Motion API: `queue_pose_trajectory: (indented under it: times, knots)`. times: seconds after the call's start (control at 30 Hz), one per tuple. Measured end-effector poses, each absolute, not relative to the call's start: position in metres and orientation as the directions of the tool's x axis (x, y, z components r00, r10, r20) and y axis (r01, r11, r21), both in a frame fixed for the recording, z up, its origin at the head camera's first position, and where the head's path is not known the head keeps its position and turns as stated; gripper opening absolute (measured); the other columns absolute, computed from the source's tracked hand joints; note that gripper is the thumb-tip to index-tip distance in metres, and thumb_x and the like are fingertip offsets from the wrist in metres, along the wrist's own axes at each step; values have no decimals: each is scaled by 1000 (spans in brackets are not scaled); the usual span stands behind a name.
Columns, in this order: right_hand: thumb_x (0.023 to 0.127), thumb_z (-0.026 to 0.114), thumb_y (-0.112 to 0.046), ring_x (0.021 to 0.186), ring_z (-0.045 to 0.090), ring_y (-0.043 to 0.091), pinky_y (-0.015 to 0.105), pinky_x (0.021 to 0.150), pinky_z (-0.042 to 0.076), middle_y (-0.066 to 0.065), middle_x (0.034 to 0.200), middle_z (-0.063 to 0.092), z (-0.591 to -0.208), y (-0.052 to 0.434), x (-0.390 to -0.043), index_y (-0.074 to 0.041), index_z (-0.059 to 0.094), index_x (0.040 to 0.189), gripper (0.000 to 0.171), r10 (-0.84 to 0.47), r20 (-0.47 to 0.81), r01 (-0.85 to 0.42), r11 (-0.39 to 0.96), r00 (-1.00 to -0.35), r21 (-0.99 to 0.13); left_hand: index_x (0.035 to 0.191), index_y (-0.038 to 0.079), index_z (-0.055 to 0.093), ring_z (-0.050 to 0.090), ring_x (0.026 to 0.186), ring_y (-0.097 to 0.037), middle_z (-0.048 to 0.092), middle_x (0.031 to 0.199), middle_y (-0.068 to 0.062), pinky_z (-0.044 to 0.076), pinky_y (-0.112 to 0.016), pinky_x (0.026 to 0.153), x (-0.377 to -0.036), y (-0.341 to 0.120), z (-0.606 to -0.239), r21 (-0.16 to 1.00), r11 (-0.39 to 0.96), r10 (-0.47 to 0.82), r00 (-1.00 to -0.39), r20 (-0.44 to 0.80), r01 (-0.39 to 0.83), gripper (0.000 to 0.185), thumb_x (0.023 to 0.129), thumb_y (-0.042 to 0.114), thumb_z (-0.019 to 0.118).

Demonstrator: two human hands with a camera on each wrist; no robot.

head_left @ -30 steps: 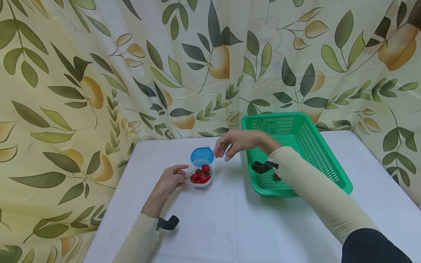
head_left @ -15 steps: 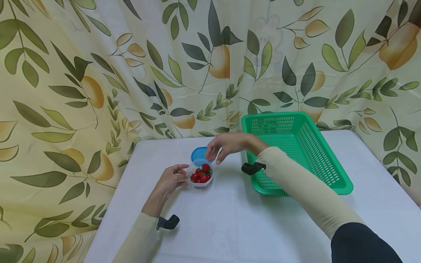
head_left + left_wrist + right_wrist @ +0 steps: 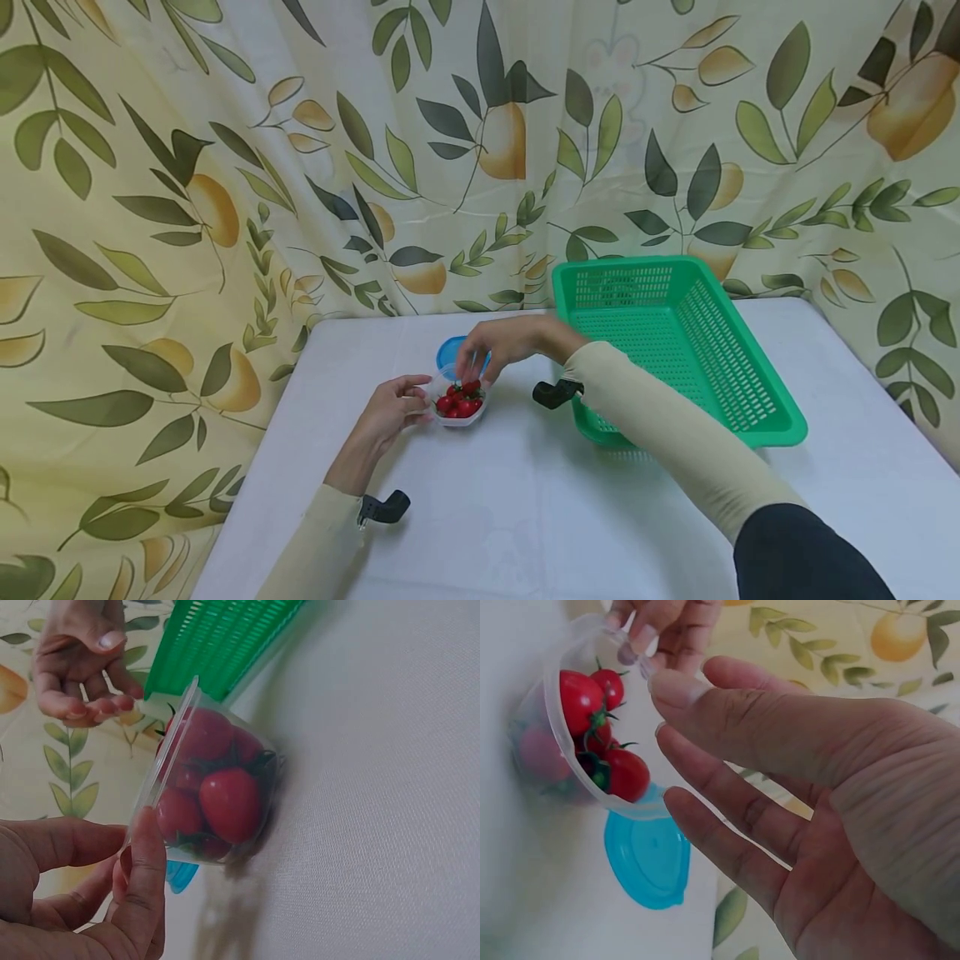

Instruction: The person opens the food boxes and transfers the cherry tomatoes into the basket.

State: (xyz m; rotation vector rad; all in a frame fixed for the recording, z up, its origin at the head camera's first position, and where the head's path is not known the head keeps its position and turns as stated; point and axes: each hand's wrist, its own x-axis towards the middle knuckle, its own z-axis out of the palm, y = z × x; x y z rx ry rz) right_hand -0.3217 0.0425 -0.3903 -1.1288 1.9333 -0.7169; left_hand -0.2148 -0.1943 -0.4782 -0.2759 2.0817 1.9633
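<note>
Far left, a leaf-and-fruit curtain [image 3: 150,208] hanging behind a white bench [image 3: 525,517]. Next along, the left hand [image 3: 390,414], grip closed lightly on the near wall of a clear tub [image 3: 480,410], thumb and fingertips pinching the rim, as seen from the left wrist. Steadies the tub on the bench, left of the middle and well short of the front edge. Inside, a heap of red cherry tomatoes [image 3: 459,400] with green stalks, filling the tub nearly to the brim. Stands upright, mouth up; round in plan, so no long axis to speak of, only a short vertical one. Just behind the tub, a blue lid [image 3: 448,353] lying flat on the bench, partly hidden by fingers. Above the tub's mouth, the right hand [image 3: 498,343], grip released: fingers loosely spread and pointing down at the tomatoes, nothing between them in the right-wrist view, tips close over the fruit but not plainly touching. Judging by this, a reach into the tub in hand, the pick itself not yet made. Calls next for a gentle thumb-and-finger pinch on one top tomato, soft enough not to bruise it, with the tub kept steady by the other grip against tipping. Further right, a green basket [image 3: 780,417] of slotted plastic, long side running away from the front edge and slightly skewed, apart from the tub.
</note>
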Motion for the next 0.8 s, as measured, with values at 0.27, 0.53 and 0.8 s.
queue_pose_trajectory:
  times: [0.27, 0.53, 0.8]
  knots:
    - [85, 78, 1, 110, 65, 19, 32, 94, 58, 1, 117, 71, -401, 30, -319, -10, 71, 122, 39, -871, -383, -466, 489, -307, -738, 140, 0, 56, 60, 89, -22, 54, 104, -12, 63, -35, 84, -214, -195, -479, 946, 62, 41, -946, -322, -319, 48, 94, -8, 60]
    - [88, 75, 3, 108, 66, 18, 31, 96, 58, 0, 117, 71, -408, 20, -312, -11, 73, 118, 33, -857, -418, -480, 515, -302, -710, 139, 0, 57, 59, 88, -20, 53, 103, -11, 62, -39, 88, -215, -195, -479, 947, 52, 43, -947, -318, -316, 46, 94, -8, 60]
    - [88, 76, -1, 108, 65, 16, 31, 98, 57, -4, 117, 70, -412, 17, -310, -14, 75, 116, 31, -840, -439, -505, 542, -318, -672, 140, -2, 55, 58, 88, -20, 52, 104, -11, 63, -37, 86, -214, -194, -478, 949, 51, 44, -949, -312, -310, 46, 95, -7, 60]
